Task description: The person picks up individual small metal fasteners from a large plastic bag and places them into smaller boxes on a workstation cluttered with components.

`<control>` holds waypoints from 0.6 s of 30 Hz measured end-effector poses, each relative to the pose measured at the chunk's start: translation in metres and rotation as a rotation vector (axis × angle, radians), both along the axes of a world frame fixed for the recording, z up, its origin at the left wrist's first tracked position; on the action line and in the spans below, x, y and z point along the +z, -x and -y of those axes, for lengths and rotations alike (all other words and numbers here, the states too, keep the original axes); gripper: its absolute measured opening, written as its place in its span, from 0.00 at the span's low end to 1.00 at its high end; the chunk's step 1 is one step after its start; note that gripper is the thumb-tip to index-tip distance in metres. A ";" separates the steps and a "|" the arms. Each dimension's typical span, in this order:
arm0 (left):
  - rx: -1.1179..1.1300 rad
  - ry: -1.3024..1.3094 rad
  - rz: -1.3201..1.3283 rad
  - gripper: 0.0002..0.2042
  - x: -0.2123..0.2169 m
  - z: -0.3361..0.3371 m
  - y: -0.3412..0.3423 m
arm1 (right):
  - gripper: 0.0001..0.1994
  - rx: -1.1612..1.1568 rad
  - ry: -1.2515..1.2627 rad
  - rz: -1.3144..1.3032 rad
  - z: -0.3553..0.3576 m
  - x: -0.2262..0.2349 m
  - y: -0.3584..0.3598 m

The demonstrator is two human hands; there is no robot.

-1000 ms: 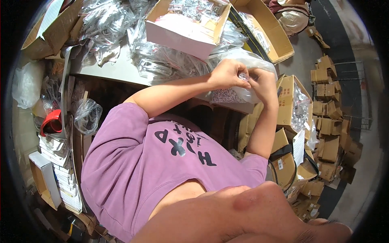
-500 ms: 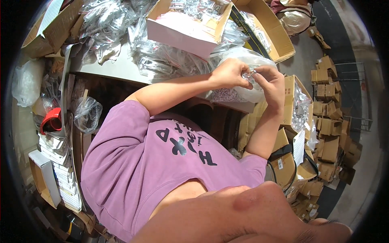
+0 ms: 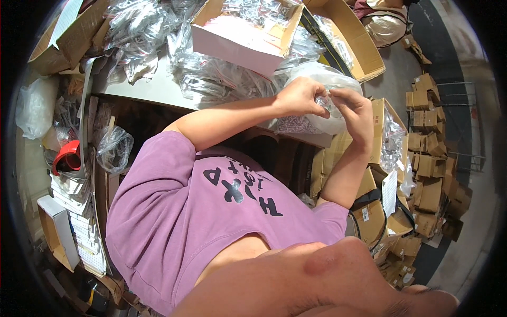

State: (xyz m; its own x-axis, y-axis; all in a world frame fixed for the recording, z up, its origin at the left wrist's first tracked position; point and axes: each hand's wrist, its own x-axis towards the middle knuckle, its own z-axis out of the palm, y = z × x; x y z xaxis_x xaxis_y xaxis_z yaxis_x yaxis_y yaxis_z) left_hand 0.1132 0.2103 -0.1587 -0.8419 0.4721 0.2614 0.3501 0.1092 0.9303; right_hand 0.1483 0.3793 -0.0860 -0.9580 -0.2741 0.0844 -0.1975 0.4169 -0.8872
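My left hand (image 3: 302,97) is closed, with thumb and fingers curled together beside a translucent plastic bag. Facing it, my right hand (image 3: 355,112) has its thumb and fingertips pinched together. What each hand grips is too small to make out; a little clear, shiny material glints between them. Behind and below the hands bulges the large translucent bag (image 3: 334,124). Small purplish pieces (image 3: 297,125) show through its lower left part.
An open carton (image 3: 237,55) of small zip bags stands on the table (image 3: 142,94), among heaped clear packets (image 3: 206,79). More open boxes (image 3: 369,66) stand to the right, including one of clear packets (image 3: 392,138). Stacked cartons (image 3: 425,121) line the floor at far right.
My right fingertips have shifted slightly and straightened a little, so the gap between the hands looks a bit wider. My left hand stays almost where it was.
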 end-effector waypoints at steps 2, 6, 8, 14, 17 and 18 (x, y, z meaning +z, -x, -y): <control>-0.021 -0.037 0.023 0.17 0.000 0.001 -0.001 | 0.08 -0.011 0.035 -0.033 0.004 0.000 0.000; -0.020 -0.033 -0.049 0.16 0.000 0.004 -0.002 | 0.09 -0.093 -0.271 -0.103 0.005 -0.005 0.008; -0.037 -0.173 -0.266 0.15 -0.005 0.005 -0.003 | 0.08 -0.107 -0.591 -0.170 0.009 -0.013 0.011; -0.046 -0.191 -0.419 0.15 -0.007 0.008 -0.010 | 0.07 -0.002 -0.910 -0.026 0.024 -0.016 0.015; -0.037 -0.174 -0.457 0.15 -0.006 0.008 -0.011 | 0.07 0.037 -1.024 -0.129 0.019 -0.029 0.020; -0.033 -0.170 -0.487 0.15 -0.005 0.008 -0.011 | 0.07 0.033 -1.023 -0.129 0.016 -0.034 0.022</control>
